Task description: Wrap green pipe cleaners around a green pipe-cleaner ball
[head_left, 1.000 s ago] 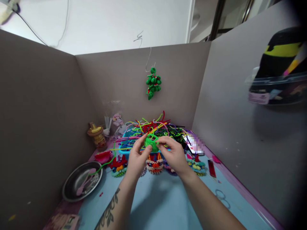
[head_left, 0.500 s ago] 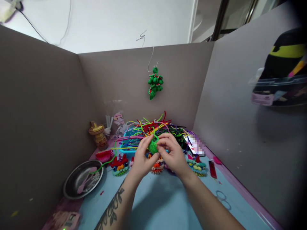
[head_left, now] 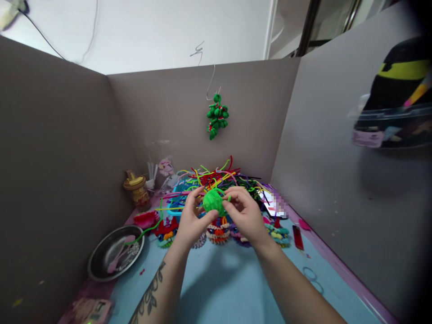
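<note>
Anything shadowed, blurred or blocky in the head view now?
Head view, centre: a shadow darkens the pale-blue table covering below the bright green fuzzy ball; head view, far right: the black-and-yellow item looks smeared and the picture edge blackens; head view, beyond the right hand: blocky pixels cover part of the white phone screen.

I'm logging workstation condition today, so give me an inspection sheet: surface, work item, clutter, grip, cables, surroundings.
Surface: light blue mat with pink-purple edging.
Work item: fuzzy green ball, held above the mat.
Clutter: blue tray heaped with coloured strands; metal bowl on the left; colourful fuzzy pieces in a row.
Grip: left hand and right hand both hold the ball, from opposite sides.
Cables: dark cable against the white wall, upper left.
Surroundings: grey panels on three sides; green ornament hanging at the rear; dark pouch on the right.
</note>
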A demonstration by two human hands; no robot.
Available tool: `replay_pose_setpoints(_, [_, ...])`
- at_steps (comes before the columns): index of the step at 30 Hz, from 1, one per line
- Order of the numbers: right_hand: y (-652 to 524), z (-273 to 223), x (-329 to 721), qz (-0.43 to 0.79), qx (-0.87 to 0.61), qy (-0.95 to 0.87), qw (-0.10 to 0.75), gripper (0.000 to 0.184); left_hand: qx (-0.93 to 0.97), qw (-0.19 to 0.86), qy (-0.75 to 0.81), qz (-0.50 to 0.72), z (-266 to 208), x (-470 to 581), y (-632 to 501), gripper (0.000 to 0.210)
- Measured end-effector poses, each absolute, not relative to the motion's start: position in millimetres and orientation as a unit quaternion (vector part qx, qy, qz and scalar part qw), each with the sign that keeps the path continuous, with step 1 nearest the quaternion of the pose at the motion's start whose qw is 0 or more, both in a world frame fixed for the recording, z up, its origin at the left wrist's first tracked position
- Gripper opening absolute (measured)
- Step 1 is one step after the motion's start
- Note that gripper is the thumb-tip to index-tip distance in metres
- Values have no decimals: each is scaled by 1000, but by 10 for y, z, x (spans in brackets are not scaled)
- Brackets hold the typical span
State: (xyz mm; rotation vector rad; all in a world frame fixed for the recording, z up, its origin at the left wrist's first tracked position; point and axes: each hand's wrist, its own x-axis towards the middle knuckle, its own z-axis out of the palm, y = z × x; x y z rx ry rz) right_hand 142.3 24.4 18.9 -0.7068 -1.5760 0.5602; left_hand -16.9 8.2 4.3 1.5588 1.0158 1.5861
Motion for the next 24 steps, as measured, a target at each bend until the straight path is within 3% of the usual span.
replay_pose_setpoints(5, [282,177,1383,469,-304,-596,576,17,523,412,385,639,32,-193,136,57])
replay_pose_setpoints(15, [289,152,1377,669,-265,-493,489,36,367,515,386,671,127,-292,140,54])
replay_pose_setpoints(24, [342,113,1371,603,-311,-525,514,33,283,625,377,622,100,-360,186,40])
